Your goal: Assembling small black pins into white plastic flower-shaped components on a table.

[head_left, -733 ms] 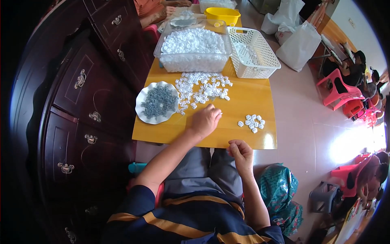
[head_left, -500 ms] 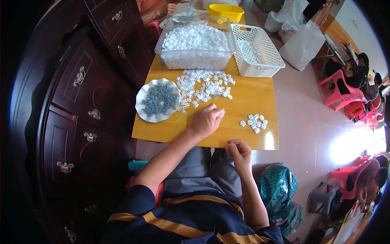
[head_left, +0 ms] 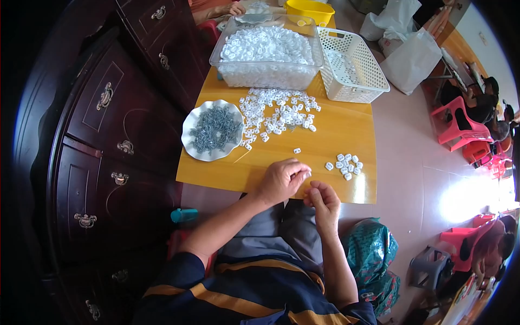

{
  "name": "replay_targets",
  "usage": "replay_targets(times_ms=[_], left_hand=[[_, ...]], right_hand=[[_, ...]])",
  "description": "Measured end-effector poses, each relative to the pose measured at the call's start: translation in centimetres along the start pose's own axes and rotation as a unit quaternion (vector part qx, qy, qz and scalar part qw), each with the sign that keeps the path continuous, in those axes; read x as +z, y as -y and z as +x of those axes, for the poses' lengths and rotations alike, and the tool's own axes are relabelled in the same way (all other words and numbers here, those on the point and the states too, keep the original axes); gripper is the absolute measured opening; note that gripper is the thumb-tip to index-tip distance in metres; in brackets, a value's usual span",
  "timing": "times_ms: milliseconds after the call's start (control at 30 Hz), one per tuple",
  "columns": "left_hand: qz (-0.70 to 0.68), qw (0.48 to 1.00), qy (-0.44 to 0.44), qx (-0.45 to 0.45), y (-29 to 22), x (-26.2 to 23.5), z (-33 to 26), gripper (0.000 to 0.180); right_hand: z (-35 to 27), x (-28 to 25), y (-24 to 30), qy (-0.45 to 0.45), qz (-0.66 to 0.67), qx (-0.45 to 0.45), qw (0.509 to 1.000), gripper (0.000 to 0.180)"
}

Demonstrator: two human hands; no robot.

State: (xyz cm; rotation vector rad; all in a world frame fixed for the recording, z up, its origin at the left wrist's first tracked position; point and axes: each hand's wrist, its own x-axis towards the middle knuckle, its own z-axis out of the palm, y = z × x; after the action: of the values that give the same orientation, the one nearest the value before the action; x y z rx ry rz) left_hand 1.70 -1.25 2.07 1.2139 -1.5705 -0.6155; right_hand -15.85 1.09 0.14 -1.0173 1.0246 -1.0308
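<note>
My left hand [head_left: 281, 180] rests at the near edge of the yellow board [head_left: 336, 135], its fingertips pinching a small white plastic piece. My right hand [head_left: 322, 199] sits just beside it at the board's edge, fingers curled together on something tiny that I cannot make out. A small cluster of white pieces [head_left: 346, 164] lies to the right of the hands. A loose heap of white pieces [head_left: 276, 112] spreads across the middle of the board. To its left stands a white scalloped dish [head_left: 212, 130] full of small grey metal parts.
A clear tub [head_left: 268, 51] heaped with white pieces and a white mesh basket [head_left: 352, 65] stand at the far end, a yellow bowl [head_left: 310, 10] behind them. A dark wooden cabinet [head_left: 108, 135] runs along the left. Another person's hand [head_left: 233, 8] shows at the top; pink stools [head_left: 460, 124] stand right.
My left hand has drawn back from the middle of the board to its near edge, meeting my right hand. One white piece now lies alone between the heap and the hands.
</note>
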Motion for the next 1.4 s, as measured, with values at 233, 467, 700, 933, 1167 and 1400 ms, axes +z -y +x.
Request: replay_targets(times_ms=[233,467,700,933,1167,1400], left_hand=[[0.007,0.998,0.044,0.033,-1.0,0.8,-1.6,0.005],[0.038,0.988,0.102,0.107,-1.3,0.5,-1.3,0.009],[0.121,0.991,0.023,0.046,0.4,-0.6,1.2,0.027],[0.342,0.939,0.028,0.012,4.4,-2.1,3.8,0.039],[0.370,0.928,0.046,-0.003,4.5,-1.8,4.4,0.039],[0.387,0.921,0.052,0.012,4.2,-1.8,4.6,0.033]], right_hand=[[0.0,-0.2,-0.7,-0.001,0.036,0.008,0.999,0.017],[-0.5,-1.8,-0.5,0.019,0.185,0.115,0.976,0.012],[-1.3,-2.3,-0.7,0.015,0.164,0.107,0.981,0.006],[-4.4,-2.3,-3.6,0.043,0.066,0.117,0.990,0.014],[-5.2,-1.9,-3.8,0.029,0.075,0.130,0.988,0.014],[-5.4,-1.7,-3.3,0.054,0.088,0.139,0.985,0.016]])
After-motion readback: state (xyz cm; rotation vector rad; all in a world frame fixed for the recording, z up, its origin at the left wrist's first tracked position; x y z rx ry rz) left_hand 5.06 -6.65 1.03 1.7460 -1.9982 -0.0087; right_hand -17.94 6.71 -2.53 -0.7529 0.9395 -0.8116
